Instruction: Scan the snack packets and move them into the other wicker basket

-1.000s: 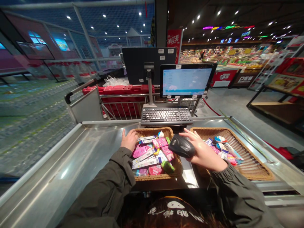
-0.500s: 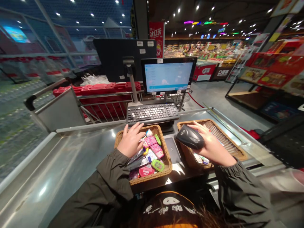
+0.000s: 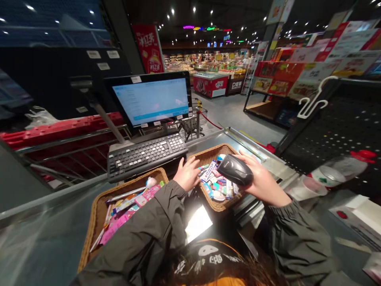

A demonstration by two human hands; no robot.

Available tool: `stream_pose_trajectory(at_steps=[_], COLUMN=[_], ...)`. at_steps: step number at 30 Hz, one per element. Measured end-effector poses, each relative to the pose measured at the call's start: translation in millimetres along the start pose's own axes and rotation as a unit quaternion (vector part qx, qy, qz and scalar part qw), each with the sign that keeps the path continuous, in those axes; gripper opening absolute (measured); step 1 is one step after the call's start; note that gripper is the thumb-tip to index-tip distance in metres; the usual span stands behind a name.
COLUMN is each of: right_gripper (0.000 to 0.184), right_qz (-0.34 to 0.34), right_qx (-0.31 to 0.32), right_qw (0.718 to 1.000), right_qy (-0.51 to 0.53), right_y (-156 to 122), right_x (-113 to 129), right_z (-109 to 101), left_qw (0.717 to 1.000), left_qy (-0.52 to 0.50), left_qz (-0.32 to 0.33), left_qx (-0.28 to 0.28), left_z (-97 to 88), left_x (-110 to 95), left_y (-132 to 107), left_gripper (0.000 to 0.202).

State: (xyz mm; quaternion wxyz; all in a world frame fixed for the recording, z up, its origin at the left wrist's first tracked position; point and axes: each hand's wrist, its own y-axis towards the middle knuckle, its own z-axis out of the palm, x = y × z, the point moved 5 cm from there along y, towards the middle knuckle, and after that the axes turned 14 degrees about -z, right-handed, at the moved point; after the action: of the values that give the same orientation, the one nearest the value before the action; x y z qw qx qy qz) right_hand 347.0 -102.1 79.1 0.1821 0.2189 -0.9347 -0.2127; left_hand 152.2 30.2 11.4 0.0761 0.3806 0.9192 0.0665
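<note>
My right hand (image 3: pixel 258 178) is wrapped round a black handheld barcode scanner (image 3: pixel 235 170), held over the right wicker basket (image 3: pixel 222 149). In that basket lies a mix of small packets (image 3: pixel 214 183), partly hidden under the scanner. With fingers spread and nothing in them, my left hand (image 3: pixel 187 174) reaches to the left edge of the same basket. To the left, a second wicker basket (image 3: pixel 89 230) holds pink packets (image 3: pixel 127 216) and other small goods, partly covered by my left sleeve.
A black keyboard (image 3: pixel 147 157) and a lit monitor (image 3: pixel 151 99) stand beyond the baskets. On the right are a clear plastic bottle with a red cap (image 3: pixel 347 169), a white box (image 3: pixel 357 218) and a dark perforated panel (image 3: pixel 336 119) with a white hanger. A metal counter (image 3: pixel 44 222) runs left.
The view has turned to the right. My left hand has moved from above the left basket to the right basket's edge. My right hand still holds the scanner.
</note>
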Motion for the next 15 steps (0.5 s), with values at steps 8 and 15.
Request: stream_pose_trajectory(at_steps=[8, 15], right_gripper=[0.049, 0.055], right_qz=[0.03, 0.043], right_qx=[0.009, 0.013], right_qw=[0.999, 0.997], right_qy=[0.021, 0.057], right_y=[-10.3, -13.2], right_x=[-34.6, -65.8], right_z=[1.4, 6.3], left_qw=[0.989, 0.983], left_qy=[0.115, 0.145], left_qz=[-0.07, -0.042], left_qx=[0.06, 0.108], left_z=[51.8, 107.4], left_x=[-11.7, -19.3], left_y=[66.5, 101.2], left_gripper=[0.02, 0.032])
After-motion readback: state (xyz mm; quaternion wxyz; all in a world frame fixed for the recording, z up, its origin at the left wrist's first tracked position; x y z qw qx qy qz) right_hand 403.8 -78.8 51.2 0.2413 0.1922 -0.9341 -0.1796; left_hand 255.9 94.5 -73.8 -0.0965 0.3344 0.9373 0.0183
